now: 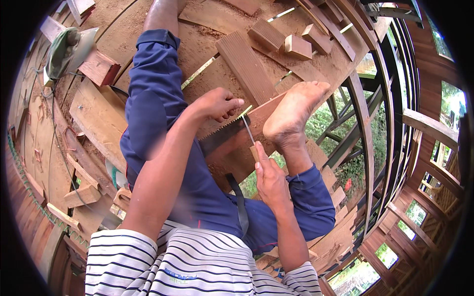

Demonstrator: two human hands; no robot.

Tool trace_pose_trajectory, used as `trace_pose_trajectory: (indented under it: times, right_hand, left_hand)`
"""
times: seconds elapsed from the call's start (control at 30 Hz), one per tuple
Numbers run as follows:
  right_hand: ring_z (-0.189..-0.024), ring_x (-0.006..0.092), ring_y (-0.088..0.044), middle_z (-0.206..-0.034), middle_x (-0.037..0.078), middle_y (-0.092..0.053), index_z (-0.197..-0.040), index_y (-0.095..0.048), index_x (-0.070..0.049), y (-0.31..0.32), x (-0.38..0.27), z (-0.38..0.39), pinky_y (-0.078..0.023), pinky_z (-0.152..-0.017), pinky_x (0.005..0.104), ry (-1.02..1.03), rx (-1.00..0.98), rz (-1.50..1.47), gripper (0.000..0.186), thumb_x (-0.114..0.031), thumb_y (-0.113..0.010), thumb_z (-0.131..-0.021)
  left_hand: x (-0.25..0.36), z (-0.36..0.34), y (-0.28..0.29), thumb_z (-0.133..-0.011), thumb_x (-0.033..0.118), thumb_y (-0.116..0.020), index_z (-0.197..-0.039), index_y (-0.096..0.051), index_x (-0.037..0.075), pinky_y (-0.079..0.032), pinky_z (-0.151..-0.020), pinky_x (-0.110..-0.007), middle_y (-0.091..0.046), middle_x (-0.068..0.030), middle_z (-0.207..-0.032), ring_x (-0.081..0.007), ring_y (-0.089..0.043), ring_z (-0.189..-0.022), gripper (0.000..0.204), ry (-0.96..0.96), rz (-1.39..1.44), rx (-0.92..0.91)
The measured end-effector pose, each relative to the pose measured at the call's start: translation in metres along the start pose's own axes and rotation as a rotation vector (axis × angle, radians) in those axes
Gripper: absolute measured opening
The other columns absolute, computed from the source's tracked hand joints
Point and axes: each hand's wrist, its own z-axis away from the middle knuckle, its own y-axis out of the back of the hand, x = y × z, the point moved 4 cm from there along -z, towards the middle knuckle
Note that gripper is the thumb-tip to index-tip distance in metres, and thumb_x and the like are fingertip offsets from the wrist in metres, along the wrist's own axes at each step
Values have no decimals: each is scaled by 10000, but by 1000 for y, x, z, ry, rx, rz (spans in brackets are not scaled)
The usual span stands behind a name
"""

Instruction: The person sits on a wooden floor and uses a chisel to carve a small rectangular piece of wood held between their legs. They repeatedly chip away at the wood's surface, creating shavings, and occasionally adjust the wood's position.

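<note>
My right hand (271,180) is closed around the wooden handle of a slim metal file (248,129). The file's thin shaft reaches up to the toothed edge of a dark saw blade (224,137). That blade lies with its teeth away from me, along a brown board (232,160) between my legs. My left hand (219,103) is closed, its fingers curled just above the far end of the saw teeth, close to the file's tip. What those fingers hold, if anything, is hidden. My bare right foot (296,106) rests beside the board's far end.
Several cut wood blocks (297,47) and a thick grooved plank (247,69) lie ahead on the sawdust-covered boards. A green-and-grey power tool (64,54) with a cord sits at the far left. Gaps and a drop to greenery (340,128) open on the right, past metal framing.
</note>
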Motion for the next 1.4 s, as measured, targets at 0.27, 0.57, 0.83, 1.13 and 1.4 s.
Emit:
trace_pose_trajectory:
  times: [0.27, 0.57, 0.83, 1.13, 1.4]
  right_hand:
    - [-779, 404, -606, -857, 206, -574, -1564, -465, -159, 7, 1, -5, -499, -770, 487, 11, -53, 42, 549, -79, -550, -1028]
    - [-684, 473, -654, -840, 227, -577, -1616, -356, -293, 6, -7, -3, -542, -634, 562, -23, -94, 244, 657, -178, -595, -1015]
    - [-754, 487, -696, -852, 282, -651, -1592, -387, -294, 3, -26, -52, -560, -682, 576, -102, -176, 280, 607, -235, -585, -1021]
    - [-766, 484, -652, -818, 267, -632, -1557, -465, -261, 35, -17, -35, -514, -725, 576, 107, 105, 8, 563, -185, -590, -1013]
    - [-756, 484, -638, -805, 257, -616, -1573, -442, -276, 16, 8, -7, -499, -708, 586, 54, 0, 68, 582, -188, -587, -1017]
  left_hand:
    - [2, 0, -3, -1022, 467, -650, -1038, -711, -44, -577, -623, -288, -682, -73, -874, -136, -651, -716, 515, -13, -49, 22]
    - [-2, -6, -7, -900, 448, -806, -1013, -752, -19, -528, -583, -319, -711, -97, -792, -142, -647, -687, 484, -12, -304, -24]
    - [-13, -18, 15, -891, 426, -820, -949, -768, -13, -472, -517, -330, -714, -59, -764, -131, -608, -631, 446, 9, -280, 169]
    - [27, 31, 41, -1065, 263, -622, -1198, -668, 47, -518, -843, -249, -727, -22, -1074, -96, -655, -939, 258, -398, 480, 379]
    - [6, 25, 24, -1003, 302, -711, -1158, -676, 8, -509, -747, -248, -706, -33, -1003, -98, -644, -881, 334, -161, 238, 386]
